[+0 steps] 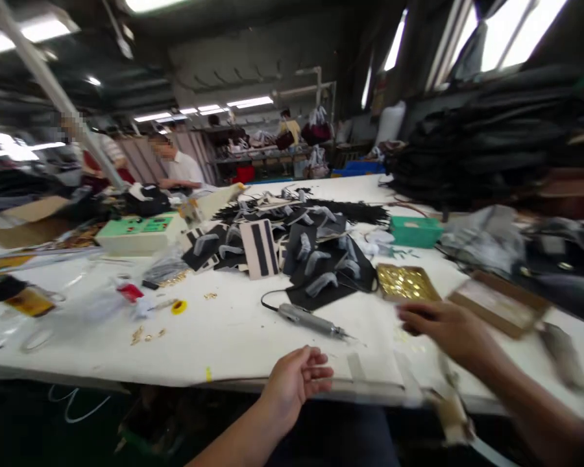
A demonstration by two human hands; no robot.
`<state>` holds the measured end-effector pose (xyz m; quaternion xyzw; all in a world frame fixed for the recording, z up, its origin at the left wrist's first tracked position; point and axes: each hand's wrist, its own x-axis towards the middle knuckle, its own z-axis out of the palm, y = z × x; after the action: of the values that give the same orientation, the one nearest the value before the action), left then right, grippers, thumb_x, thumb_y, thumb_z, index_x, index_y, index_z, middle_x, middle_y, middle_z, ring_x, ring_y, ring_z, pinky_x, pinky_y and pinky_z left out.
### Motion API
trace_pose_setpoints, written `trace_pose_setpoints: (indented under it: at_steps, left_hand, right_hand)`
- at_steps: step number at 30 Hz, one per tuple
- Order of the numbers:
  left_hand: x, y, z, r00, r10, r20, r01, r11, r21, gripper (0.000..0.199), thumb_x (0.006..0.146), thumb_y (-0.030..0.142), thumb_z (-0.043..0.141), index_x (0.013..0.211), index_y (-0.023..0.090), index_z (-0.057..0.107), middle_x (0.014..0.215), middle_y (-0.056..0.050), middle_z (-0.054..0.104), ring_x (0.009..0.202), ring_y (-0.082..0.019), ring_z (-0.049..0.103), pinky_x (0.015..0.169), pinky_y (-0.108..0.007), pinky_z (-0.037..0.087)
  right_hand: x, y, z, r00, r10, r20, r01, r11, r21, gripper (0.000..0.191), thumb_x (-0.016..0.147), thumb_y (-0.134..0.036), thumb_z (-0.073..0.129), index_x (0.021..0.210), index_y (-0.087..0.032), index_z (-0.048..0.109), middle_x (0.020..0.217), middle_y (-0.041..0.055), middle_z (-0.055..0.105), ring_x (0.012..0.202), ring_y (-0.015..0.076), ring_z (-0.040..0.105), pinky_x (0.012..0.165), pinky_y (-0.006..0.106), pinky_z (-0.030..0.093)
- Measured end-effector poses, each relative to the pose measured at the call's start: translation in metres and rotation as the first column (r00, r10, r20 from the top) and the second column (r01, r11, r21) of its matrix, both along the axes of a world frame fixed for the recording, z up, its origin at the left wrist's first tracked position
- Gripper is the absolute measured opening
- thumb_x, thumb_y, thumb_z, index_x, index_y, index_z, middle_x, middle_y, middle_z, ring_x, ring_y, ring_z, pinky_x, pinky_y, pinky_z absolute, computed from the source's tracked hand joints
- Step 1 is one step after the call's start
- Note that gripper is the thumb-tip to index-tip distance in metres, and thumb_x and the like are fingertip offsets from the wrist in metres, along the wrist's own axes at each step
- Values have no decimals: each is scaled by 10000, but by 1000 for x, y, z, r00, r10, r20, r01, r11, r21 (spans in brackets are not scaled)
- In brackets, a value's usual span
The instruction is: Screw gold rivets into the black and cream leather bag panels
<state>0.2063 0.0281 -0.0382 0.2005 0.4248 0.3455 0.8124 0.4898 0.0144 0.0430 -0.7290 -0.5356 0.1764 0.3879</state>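
My left hand (298, 381) is at the table's front edge, palm turned inward. Its fingers are loosely bent and apart, with nothing in them. My right hand (438, 327) hovers over the table to the right, smeared by motion; whether its curled fingers hold anything I cannot tell. Just behind it sits a shallow box of shiny gold pieces (406, 283). Between the hands, a grey electric screwdriver (311, 321) with a black cord lies on the white tabletop, its tip pointing right. Beyond it is a heap of black pieces with grey wrapped parts (316, 250).
A striped panel (259, 250) leans on the heap. A green box (416, 231), a cardboard box (499, 301) and a pale green control box (141, 233) stand around it. Yellow tape (178, 307) and small gold parts lie at left. A person (182, 168) sits further back.
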Motion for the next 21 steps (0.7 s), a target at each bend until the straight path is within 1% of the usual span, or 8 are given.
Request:
trace_pose_setpoints:
  at_steps: [1,2,4,6,8,12,16,21]
  left_hand:
    - [9,-4,1,999,-4,36,7,997,-82,291,1004,361,614,1024,85,706,1019,-142,757,859,-232,768,760,-339,622]
    - [16,-8,1,996,-7,89,19,990,-142,316,1036,365,565,1026,83,706,1007,-140,760,855,-225,766,782,-338,620]
    - [26,-13,-1,977,1,215,46,976,-212,348,1067,358,511,991,82,708,942,-121,757,805,-192,747,776,-307,606]
    - [28,-16,-4,955,29,296,51,965,-258,359,1081,324,484,949,78,709,911,-110,752,809,-174,735,791,-277,592]
    - [25,-17,-7,955,58,292,39,948,-316,354,1086,284,474,908,78,701,901,-110,749,839,-170,732,827,-264,583]
    - [13,-13,-13,961,91,261,25,912,-409,284,1068,230,516,871,99,674,840,-80,727,766,-143,708,783,-236,574]
    - [8,-4,-18,950,67,304,72,903,-424,262,1076,234,512,924,93,673,832,-63,721,692,-113,686,664,-204,559]
    - [16,5,-16,942,-9,336,145,913,-382,318,1097,219,453,929,80,684,826,-60,719,659,-93,670,606,-182,548]
  right_hand:
    - [-18,-19,-8,994,105,-34,-108,992,-71,144,969,-311,702,947,-209,801,910,64,787,756,170,738,708,273,592]
    - [-40,-33,-17,964,246,-96,-258,957,-134,135,957,-276,697,947,-217,817,895,57,798,758,183,751,712,274,590]
    - [-87,-45,-36,900,423,-104,-431,899,-82,192,961,-199,658,1030,-258,827,999,34,815,898,194,766,829,285,588]
    - [-124,-48,-54,893,445,-63,-448,893,-49,240,958,-150,648,1065,-274,823,1067,19,812,989,197,755,918,300,571]
    - [-145,-49,-70,906,422,-18,-422,904,-64,238,960,-142,655,1066,-276,820,1088,16,806,1009,198,748,926,302,569]
    - [-152,-52,-83,912,407,48,-401,911,-94,215,984,-160,647,1043,-273,820,1101,25,798,1000,203,743,900,307,581]
    - [-150,-48,-82,913,384,141,-375,923,-85,220,1006,-178,626,1089,-269,808,1142,42,795,1047,221,735,935,336,582]
    - [-142,-42,-78,933,324,158,-310,945,-106,121,975,-225,706,992,-268,819,1018,24,802,954,206,735,876,310,578]
